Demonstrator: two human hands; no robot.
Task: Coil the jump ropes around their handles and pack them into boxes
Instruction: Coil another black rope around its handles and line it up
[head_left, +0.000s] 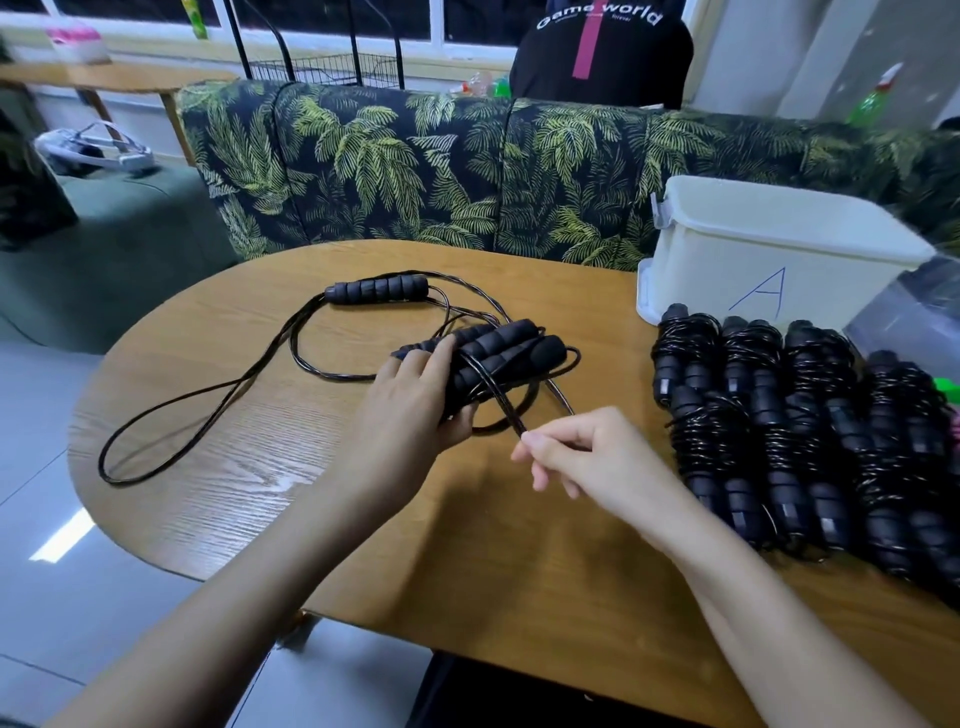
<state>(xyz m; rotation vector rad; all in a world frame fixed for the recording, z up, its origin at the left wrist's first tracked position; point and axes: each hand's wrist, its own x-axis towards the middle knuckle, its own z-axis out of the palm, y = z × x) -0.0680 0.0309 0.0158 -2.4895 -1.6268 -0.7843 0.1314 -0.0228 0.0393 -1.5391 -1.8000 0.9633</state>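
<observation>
Black foam handles (501, 356) lie bundled in your left hand (410, 400), near the middle of the wooden table (260, 519). Your fingers reach over the top of them and your thumb curls in from below, so the grip is firm. I count two handles there, perhaps three, since cord crossing the bundle blurs the tally. Your right hand (576, 460), just beside and nearer to you, pinches the black rope (511, 418) between thumb and forefinger, with the other fingers loosely curled beneath. From that pinch the rope runs up and across the bundle, with a turn or so looped round it. A lone handle (379, 290) lies farther back on the table, well apart from your hands. Slack rope (228, 385) trails from that side in a long loop toward the table's left edge. On your right, finished ropes (805, 431), each wound tightly round its handles, lie side by side and touching. Just behind them stands a white box (769, 244) marked with a blue A. A leaf-print sofa (415, 166) backs the table.
</observation>
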